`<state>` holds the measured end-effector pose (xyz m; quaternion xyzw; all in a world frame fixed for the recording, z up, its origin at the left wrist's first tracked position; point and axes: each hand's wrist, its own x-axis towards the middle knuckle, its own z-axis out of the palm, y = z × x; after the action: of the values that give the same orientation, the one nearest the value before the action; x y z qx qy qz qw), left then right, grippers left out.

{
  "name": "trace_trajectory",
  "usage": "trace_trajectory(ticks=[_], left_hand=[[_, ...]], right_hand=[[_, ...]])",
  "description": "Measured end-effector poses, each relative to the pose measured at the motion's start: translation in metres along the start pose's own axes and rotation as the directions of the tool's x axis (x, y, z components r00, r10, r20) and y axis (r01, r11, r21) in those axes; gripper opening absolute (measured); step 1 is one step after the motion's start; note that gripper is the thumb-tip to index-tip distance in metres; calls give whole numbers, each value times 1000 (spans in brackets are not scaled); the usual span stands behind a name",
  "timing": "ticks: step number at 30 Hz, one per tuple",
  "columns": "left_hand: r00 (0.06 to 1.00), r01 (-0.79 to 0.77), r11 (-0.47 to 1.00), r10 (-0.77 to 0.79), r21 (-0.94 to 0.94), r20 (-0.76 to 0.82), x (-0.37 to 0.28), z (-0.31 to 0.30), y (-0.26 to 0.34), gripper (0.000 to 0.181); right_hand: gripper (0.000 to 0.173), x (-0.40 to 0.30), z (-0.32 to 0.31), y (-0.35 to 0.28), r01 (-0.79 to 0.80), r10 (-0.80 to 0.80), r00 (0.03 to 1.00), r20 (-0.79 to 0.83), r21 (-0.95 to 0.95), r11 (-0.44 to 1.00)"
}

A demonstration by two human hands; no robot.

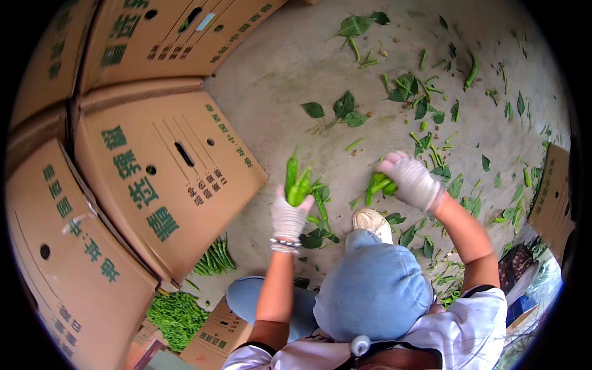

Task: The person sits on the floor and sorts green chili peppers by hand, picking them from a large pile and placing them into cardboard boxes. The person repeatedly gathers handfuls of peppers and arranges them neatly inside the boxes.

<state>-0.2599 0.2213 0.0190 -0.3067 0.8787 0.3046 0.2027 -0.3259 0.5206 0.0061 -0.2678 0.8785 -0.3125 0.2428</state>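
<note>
My left hand (pixel 289 217), in a pale knit glove with bracelets at the wrist, grips a few long green peppers (pixel 298 187). Their tips point away from me. To the right, my right hand (pixel 411 182) wears a similar glove, its fingers closed over a small bunch of green peppers (pixel 381 184), partly hidden by the hand. Another pepper (pixel 321 206) lies on the floor with leaves beside my left hand. My light shoe (pixel 370 223) and denim-covered knee (pixel 374 286) are below and between the hands.
Large printed cardboard boxes (pixel 185 125) line the left side. Leaves (pixel 344 105), cut stems and a loose curved pepper (pixel 471 71) litter the concrete floor (pixel 268 83). Lower left are piled green peppers (pixel 178 317) and a smaller carton (pixel 217 330). Another carton (pixel 550 203) is at far right.
</note>
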Motion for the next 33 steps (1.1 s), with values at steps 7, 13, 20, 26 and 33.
trace_trajectory(ticks=[7,13,20,26,33], left_hand=[[990,-69,986,86,152,-112,-15,65,-53,70],[994,-72,929,98,363,-55,-20,61,-44,63],[980,-154,977,170,147,-105,-14,47,-91,51],[909,122,604,251,-788,333,-46,-82,-142,42],[849,289,321,350,-902,396,-167,-203,-173,60]], right_hand=[[10,29,72,-6,456,-220,859,462,-496,739],[15,20,56,-9,263,-189,964,189,-532,805],[34,4,22,-44,-188,312,949,-50,703,686],[47,23,1,-101,-206,220,966,139,925,320],[44,88,-44,-256,-98,-317,909,269,879,466]])
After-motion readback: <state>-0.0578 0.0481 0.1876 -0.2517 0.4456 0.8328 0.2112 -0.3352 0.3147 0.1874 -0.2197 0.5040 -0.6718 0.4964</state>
